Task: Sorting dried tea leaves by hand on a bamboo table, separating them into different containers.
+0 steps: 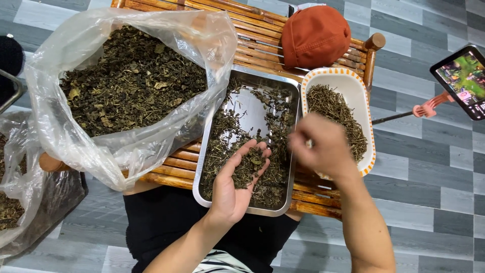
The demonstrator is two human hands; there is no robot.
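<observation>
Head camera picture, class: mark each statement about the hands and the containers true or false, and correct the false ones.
1. The left hand lies palm up, holding dried herbs. True.
2. The metal tray is round. False: it is rectangular.
3. The right hand is between the metal tray and the white dish. True.
4. The cap is blue. False: it is orange-red.
5. The plastic bag is empty. False: it is full of dried leaves.

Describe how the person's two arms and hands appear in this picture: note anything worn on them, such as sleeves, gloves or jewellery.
Both arms are bare from the bottom edge of the picture up to the fingers, with no sleeves in view. The left hand wears no glove, and no ring, watch or bracelet shows on it. The right hand is also ungloved, but it is blurred, so small jewellery there cannot be ruled out.
</observation>
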